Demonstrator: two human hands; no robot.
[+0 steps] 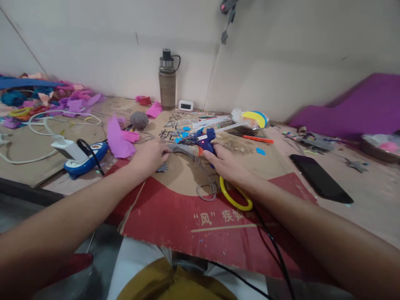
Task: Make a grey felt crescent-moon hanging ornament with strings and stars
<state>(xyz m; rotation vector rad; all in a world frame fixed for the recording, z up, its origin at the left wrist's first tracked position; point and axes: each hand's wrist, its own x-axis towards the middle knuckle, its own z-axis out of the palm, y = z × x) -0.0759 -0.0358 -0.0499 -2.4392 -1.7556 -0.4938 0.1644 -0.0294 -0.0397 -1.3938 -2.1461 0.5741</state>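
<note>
My right hand (223, 160) is wrapped round the handle of a blue hot glue gun (206, 141), whose small light glows red. A clear glue stick (231, 126) sticks out of its back, and its nozzle points left toward my left hand. With fingers pinched, my left hand (151, 155) holds one end of a curved grey strip (183, 149). Loose grey yarn (208, 189) trails below the strip onto the cardboard (175, 216). Yellow-handled scissors (236, 203) lie beside my right wrist, their blades hidden from view.
A water bottle (168, 85) and small clock (186, 105) stand by the wall. Left are a grey yarn ball (139, 120), purple felt (118, 137) and a blue power strip (84, 162). A phone (320, 178) lies right. The gun's black cord (275, 246) hangs over the front edge.
</note>
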